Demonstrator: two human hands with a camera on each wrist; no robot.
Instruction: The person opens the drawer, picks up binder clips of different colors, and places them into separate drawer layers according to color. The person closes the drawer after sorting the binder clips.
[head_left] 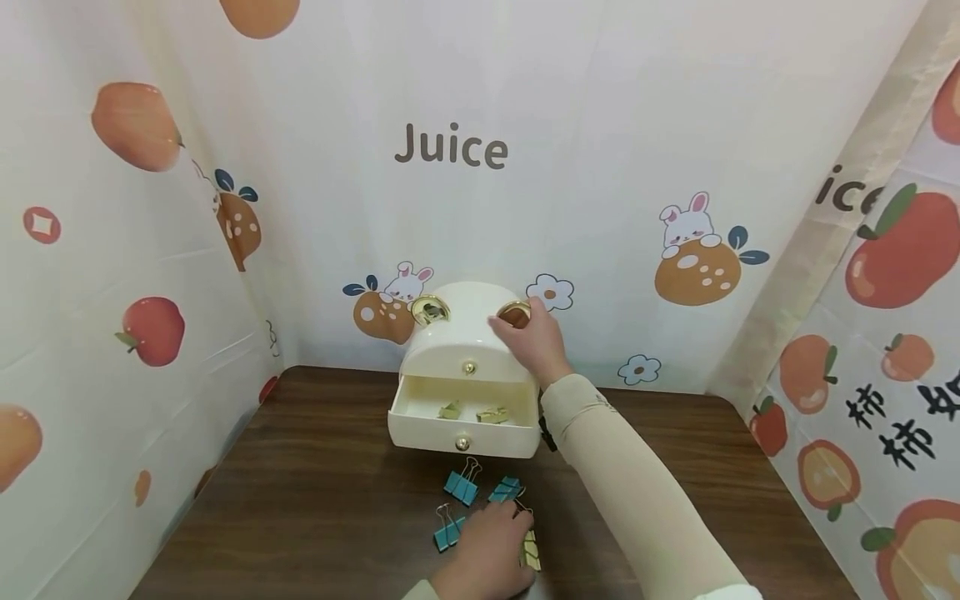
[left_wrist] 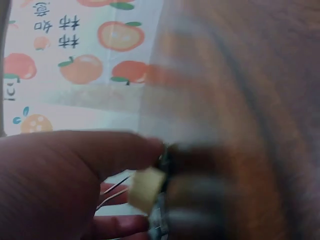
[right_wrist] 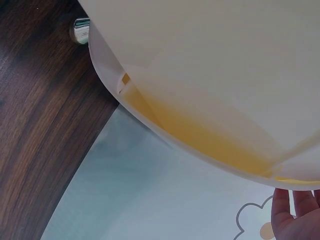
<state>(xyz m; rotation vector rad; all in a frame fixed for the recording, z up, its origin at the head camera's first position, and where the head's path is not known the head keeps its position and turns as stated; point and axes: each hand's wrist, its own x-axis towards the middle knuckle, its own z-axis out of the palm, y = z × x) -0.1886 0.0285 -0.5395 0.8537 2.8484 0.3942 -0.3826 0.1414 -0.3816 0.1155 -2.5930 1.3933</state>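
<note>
A white drawer box (head_left: 470,304) with a domed top and two gold-rimmed round eyes stands at the back of the table. My right hand (head_left: 534,337) grips its raised right eye; its fingers (right_wrist: 282,207) show at the shell's edge in the right wrist view. The lower drawer (head_left: 423,432) is pulled out, holding two pale yellow-green clips (head_left: 492,414). In front, my left hand (head_left: 487,550) has thumb and fingers around a yellow binder clip (left_wrist: 146,190) low at the table. Blue binder clips (head_left: 461,487) lie beside that hand.
The dark wood table (head_left: 300,500) reaches back to a printed white curtain (head_left: 600,167), which also hangs at both sides. A small dark object (head_left: 547,435) sits against the box's right side. Gold knobs (head_left: 462,443) jut from the drawer fronts.
</note>
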